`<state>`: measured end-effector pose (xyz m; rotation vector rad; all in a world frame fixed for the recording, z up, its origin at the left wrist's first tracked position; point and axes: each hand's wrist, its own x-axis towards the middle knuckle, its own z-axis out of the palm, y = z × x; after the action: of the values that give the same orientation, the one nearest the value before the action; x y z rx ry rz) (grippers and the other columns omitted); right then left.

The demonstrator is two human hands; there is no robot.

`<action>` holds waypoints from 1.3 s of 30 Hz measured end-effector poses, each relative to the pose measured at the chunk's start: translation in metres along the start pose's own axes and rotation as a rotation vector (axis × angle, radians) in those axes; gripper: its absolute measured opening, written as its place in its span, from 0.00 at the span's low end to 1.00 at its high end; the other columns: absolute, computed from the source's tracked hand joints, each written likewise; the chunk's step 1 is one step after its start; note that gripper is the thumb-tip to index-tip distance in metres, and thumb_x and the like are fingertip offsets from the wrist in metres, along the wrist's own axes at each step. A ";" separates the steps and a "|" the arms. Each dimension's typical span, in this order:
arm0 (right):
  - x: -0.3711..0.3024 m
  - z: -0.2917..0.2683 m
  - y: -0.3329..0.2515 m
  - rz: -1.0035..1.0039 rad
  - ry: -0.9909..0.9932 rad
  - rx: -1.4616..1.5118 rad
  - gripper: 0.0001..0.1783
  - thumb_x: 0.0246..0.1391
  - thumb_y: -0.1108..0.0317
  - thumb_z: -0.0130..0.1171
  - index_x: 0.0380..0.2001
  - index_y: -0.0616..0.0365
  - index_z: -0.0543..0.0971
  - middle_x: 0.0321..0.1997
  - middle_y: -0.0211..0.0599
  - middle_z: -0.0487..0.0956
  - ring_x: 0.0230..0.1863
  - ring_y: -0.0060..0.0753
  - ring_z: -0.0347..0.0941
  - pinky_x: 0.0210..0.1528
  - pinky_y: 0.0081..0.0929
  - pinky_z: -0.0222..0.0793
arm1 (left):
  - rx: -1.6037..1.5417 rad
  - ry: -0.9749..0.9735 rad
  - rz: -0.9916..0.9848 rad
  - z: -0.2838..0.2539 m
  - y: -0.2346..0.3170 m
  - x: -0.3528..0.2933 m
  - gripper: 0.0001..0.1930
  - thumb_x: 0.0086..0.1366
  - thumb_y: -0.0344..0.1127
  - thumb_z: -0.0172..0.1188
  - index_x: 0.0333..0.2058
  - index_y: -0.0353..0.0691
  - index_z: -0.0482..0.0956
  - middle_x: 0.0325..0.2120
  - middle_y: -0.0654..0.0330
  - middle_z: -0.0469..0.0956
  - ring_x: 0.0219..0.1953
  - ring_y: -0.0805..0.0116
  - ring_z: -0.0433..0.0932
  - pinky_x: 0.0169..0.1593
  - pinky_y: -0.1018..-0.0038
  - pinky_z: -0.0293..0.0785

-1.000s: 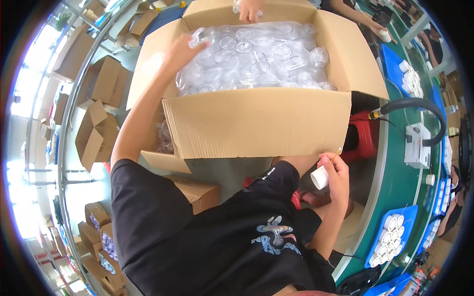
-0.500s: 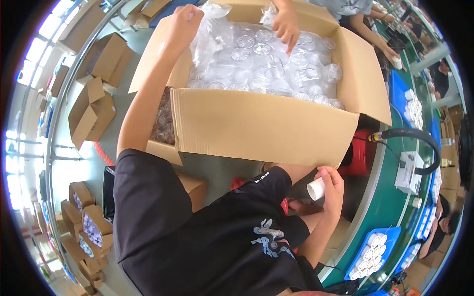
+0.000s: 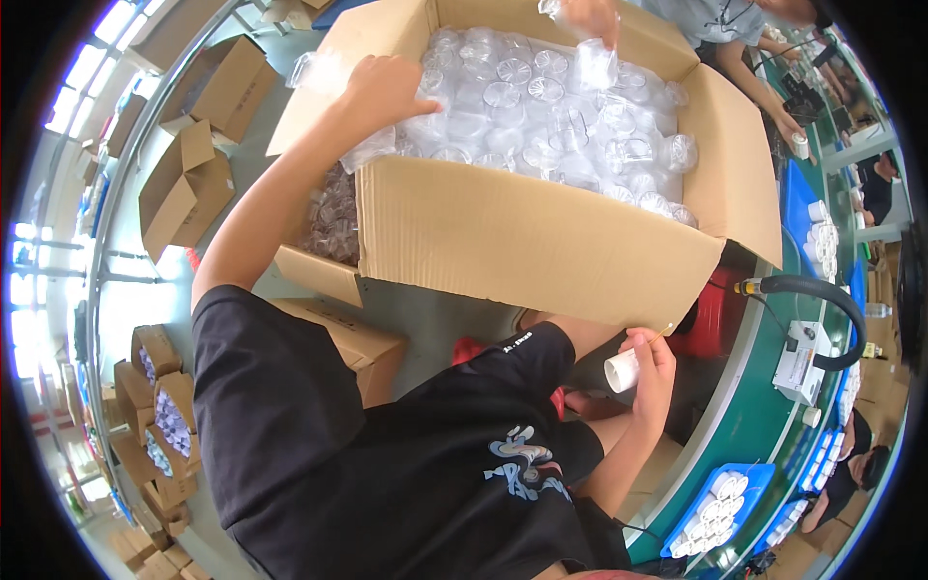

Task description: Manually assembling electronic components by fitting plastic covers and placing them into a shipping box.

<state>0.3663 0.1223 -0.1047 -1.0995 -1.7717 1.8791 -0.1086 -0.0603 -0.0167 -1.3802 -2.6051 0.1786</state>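
My left hand [image 3: 385, 95] is over the left wall of a large open cardboard box [image 3: 532, 242], thumb stretched out and apart, the other fingers partly hidden. Crumpled clear plastic film [image 3: 372, 148] lies over that wall, beneath and beside the hand. Inside the box are many clear plastic cups or domes [image 3: 503, 95] with ribbed round ends. Lower right, my right hand [image 3: 652, 372] is closed around a short white cylinder [image 3: 622, 370], its open end facing left. A thin yellowish strand sticks out above those fingers. Another person's hand [image 3: 592, 17] holds a clear plastic piece [image 3: 595, 66] over the box.
A green workbench [image 3: 701, 440] runs along the right, with a blue tray [image 3: 720, 512] of white cylinders and a grey device [image 3: 800, 362] with a black hose. Cartons [image 3: 186, 188] stand at left. A red stool [image 3: 710, 314] is under the bench. Other people work at right.
My left hand has come down and right from its raised fist, thumb now out; the film has dropped over the box wall. The other person's hand has lifted a clear piece. My right hand keeps its hold.
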 end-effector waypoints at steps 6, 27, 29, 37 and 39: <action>-0.003 0.001 -0.002 0.006 -0.006 0.018 0.12 0.62 0.64 0.56 0.39 0.63 0.78 0.28 0.30 0.77 0.30 0.17 0.71 0.34 0.17 0.65 | 0.109 -0.023 0.116 0.035 0.012 0.008 0.16 0.60 0.45 0.57 0.25 0.39 0.81 0.24 0.51 0.79 0.33 0.52 0.79 0.39 0.57 0.73; -0.025 -0.006 -0.001 -0.018 -0.009 0.103 0.09 0.62 0.66 0.55 0.38 0.61 0.77 0.28 0.31 0.77 0.29 0.18 0.71 0.33 0.17 0.66 | -0.725 0.145 -0.077 -0.010 -0.014 -0.018 0.14 0.67 0.38 0.53 0.41 0.33 0.78 0.32 0.52 0.81 0.35 0.63 0.77 0.43 0.70 0.72; -0.026 -0.009 0.002 -0.032 -0.037 0.088 0.09 0.62 0.66 0.54 0.38 0.61 0.77 0.28 0.31 0.77 0.29 0.18 0.71 0.32 0.17 0.66 | -0.657 0.126 -0.043 -0.011 -0.010 -0.020 0.13 0.67 0.38 0.53 0.41 0.33 0.79 0.32 0.54 0.81 0.34 0.66 0.77 0.42 0.71 0.72; -0.030 -0.012 0.002 -0.044 -0.040 0.047 0.10 0.62 0.65 0.54 0.38 0.62 0.77 0.28 0.31 0.77 0.29 0.18 0.71 0.33 0.17 0.67 | -0.713 0.263 -0.124 -0.051 0.003 -0.011 0.14 0.67 0.38 0.52 0.42 0.34 0.79 0.33 0.55 0.81 0.34 0.67 0.78 0.43 0.72 0.72; -0.031 -0.013 0.004 -0.049 -0.053 0.029 0.11 0.62 0.65 0.55 0.38 0.63 0.77 0.28 0.31 0.77 0.29 0.18 0.71 0.33 0.17 0.67 | -0.696 0.493 -0.123 -0.053 0.005 -0.012 0.12 0.66 0.33 0.50 0.39 0.30 0.78 0.30 0.53 0.81 0.33 0.66 0.79 0.39 0.71 0.71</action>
<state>0.3962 0.1089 -0.0983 -0.9967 -1.7777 1.9153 -0.0860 -0.0663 0.0328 -1.2022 -2.3767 -1.0342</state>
